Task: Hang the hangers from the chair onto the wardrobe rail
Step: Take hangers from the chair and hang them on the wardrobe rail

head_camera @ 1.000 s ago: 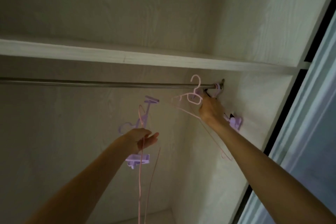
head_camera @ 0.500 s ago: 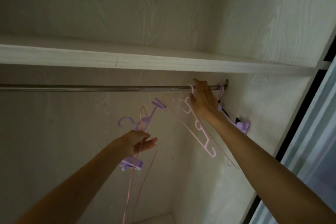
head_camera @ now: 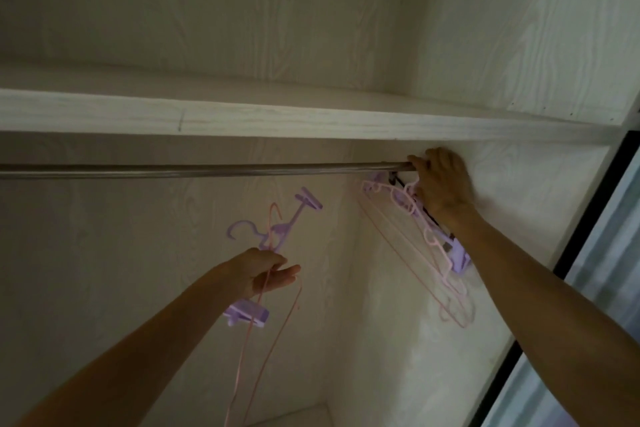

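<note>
The metal wardrobe rail (head_camera: 207, 170) runs across the view under a shelf. My right hand (head_camera: 441, 184) is at the rail's far right end, fingers curled over the rail and round the hook of a pink hanger (head_camera: 446, 274) that slants down along the side wall. A purple clip hanger (head_camera: 459, 255) hangs there too, partly hidden by my right arm. My left hand (head_camera: 266, 274) is lower and to the left, gripping a purple clip hanger (head_camera: 277, 229) and thin pink hangers (head_camera: 263, 350) that dangle below it.
A pale wood-grain shelf (head_camera: 311, 120) sits just above the rail. The wardrobe's right side wall (head_camera: 519, 191) is close to my right hand. A dark door frame (head_camera: 595, 204) and a glass pane lie at the far right.
My right hand has moved right along the rail to its end, carrying the pink hanger with it. My left hand has stayed about where it was, holding its hangers.
</note>
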A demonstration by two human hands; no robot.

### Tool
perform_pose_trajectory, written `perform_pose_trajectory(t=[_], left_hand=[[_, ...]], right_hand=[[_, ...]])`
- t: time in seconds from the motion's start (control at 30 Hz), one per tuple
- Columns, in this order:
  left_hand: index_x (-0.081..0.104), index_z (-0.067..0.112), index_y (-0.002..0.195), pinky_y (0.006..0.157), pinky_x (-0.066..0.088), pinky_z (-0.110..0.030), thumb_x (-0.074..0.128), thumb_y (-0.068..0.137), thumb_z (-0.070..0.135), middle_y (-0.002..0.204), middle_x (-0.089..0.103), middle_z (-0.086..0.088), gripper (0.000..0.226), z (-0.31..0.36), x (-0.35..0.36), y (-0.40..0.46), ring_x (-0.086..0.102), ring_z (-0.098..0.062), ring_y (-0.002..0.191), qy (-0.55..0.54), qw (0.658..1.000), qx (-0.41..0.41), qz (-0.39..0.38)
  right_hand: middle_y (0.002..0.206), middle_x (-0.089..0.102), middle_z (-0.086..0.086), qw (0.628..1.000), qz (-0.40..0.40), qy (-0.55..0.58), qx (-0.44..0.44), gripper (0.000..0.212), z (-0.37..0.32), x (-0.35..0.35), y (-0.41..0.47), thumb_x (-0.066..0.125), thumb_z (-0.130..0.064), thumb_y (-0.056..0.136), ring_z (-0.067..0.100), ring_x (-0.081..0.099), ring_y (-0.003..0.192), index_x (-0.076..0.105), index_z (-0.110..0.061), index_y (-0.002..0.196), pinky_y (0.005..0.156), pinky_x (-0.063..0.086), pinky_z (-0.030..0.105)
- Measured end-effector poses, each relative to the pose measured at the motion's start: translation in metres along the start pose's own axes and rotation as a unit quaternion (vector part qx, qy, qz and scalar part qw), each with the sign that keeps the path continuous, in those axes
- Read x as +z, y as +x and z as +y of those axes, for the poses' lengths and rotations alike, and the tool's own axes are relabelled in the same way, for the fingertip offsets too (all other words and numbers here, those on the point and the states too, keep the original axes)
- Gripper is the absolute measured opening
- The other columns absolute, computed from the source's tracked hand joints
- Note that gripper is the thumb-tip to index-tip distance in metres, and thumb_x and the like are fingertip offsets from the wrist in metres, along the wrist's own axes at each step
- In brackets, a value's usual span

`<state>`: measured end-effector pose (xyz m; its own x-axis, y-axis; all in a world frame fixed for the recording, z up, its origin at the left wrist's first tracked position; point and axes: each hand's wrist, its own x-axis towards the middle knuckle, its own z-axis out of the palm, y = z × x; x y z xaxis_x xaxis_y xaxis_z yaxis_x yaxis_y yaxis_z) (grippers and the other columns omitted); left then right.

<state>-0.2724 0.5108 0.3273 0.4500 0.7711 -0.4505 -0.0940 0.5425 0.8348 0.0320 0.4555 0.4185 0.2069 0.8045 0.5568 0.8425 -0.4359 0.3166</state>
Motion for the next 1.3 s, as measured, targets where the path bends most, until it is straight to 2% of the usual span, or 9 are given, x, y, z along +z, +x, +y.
perform_pose_trajectory(t=[0.17,0.3,0.43,0.57,0.67,0.83,0.97,1.1,1.3], left_hand=[[0.042,0.000,0.073,0.036,0.052,-0.029,0.042,0.094,-0.007,0.053,0.063,-0.014,0.023,-0.005,0.003,-0.002,0.064,-0.018,0.037,-0.022,1.000,-0.020,-0.009],[0.042,0.003,0.066,0.035,0.052,-0.025,0.043,0.094,-0.006,0.040,0.058,-0.011,0.029,-0.015,0.002,-0.001,0.064,-0.019,0.037,-0.103,0.994,-0.033,-0.020],[0.039,0.004,0.060,0.040,0.054,-0.028,0.042,0.096,-0.001,0.049,0.054,-0.007,0.036,-0.032,-0.003,0.007,0.065,-0.022,0.040,-0.182,0.982,-0.043,-0.037],[0.036,0.009,0.060,0.045,0.055,-0.024,0.042,0.095,0.000,0.056,0.051,-0.003,0.036,-0.050,-0.006,0.011,0.064,-0.018,0.039,-0.236,0.970,-0.053,-0.019],[0.035,0.011,0.062,0.056,0.052,-0.026,0.042,0.094,-0.001,0.051,0.053,-0.002,0.035,-0.059,-0.006,0.012,0.064,-0.014,0.039,-0.222,0.974,-0.036,0.001],[0.035,0.013,0.068,0.073,0.042,-0.031,0.042,0.094,0.000,0.041,0.059,0.000,0.030,-0.069,0.004,0.003,0.064,-0.014,0.062,-0.224,0.974,-0.031,-0.008],[0.044,0.008,0.070,0.083,0.051,-0.044,0.049,0.091,-0.005,0.082,0.056,-0.008,0.025,-0.063,-0.009,0.002,0.063,-0.026,0.087,-0.169,0.982,-0.048,-0.066],[0.049,0.004,0.075,0.053,0.059,-0.028,0.048,0.092,0.001,0.088,0.061,-0.012,0.017,-0.058,-0.033,0.000,0.073,-0.025,0.065,-0.101,0.992,-0.047,-0.065],[0.049,0.010,0.066,0.027,0.020,-0.005,0.044,0.098,0.015,0.038,0.059,0.007,0.032,-0.047,-0.052,-0.010,0.049,0.001,0.026,0.138,0.989,0.039,0.027]], right_hand=[[0.154,0.021,0.016,0.999,-0.018,0.042,0.003,0.073,-0.014,-0.008,-0.007,0.058,-0.030,0.088,0.032,0.016,0.143,0.020,-0.018,0.148,0.116,0.008,0.044],[0.120,0.062,0.009,0.958,-0.047,0.275,-0.059,0.033,-0.088,-0.020,-0.051,0.053,-0.028,0.092,0.026,0.056,0.111,0.056,-0.014,0.121,0.095,0.038,0.033],[0.117,0.062,0.009,0.728,-0.484,0.472,-0.108,0.041,-0.162,-0.026,-0.118,0.043,-0.039,0.096,0.018,0.057,0.102,0.062,-0.007,0.116,0.086,0.046,0.032],[0.102,0.069,-0.002,0.611,-0.533,0.584,-0.044,0.031,-0.185,-0.010,-0.158,0.049,-0.043,0.093,0.012,0.059,0.096,0.069,-0.021,0.102,0.094,0.041,0.034],[0.093,0.074,-0.005,0.626,-0.490,0.607,0.007,0.017,-0.183,-0.008,-0.166,0.058,-0.038,0.087,0.010,0.065,0.095,0.066,-0.025,0.080,0.089,0.045,0.031],[0.074,0.064,-0.010,0.721,-0.372,0.581,0.064,0.020,-0.185,-0.001,-0.166,0.072,-0.019,0.078,0.006,0.061,0.080,0.073,-0.014,0.097,0.065,0.044,0.008],[0.062,0.067,-0.010,0.745,-0.341,0.570,0.065,0.010,-0.177,-0.003,-0.170,0.069,-0.025,0.077,0.004,0.064,0.071,0.076,-0.019,0.079,0.068,0.047,0.014],[0.087,0.066,-0.002,0.784,-0.261,0.534,0.180,0.018,-0.153,0.009,-0.160,0.061,-0.024,0.087,0.010,0.060,0.083,0.072,-0.012,0.095,0.075,0.046,0.022],[0.088,0.072,0.009,0.866,-0.072,0.465,0.168,0.016,-0.111,-0.004,-0.142,0.051,-0.022,0.093,0.027,0.066,0.081,0.065,-0.014,0.096,0.074,0.050,0.034]])
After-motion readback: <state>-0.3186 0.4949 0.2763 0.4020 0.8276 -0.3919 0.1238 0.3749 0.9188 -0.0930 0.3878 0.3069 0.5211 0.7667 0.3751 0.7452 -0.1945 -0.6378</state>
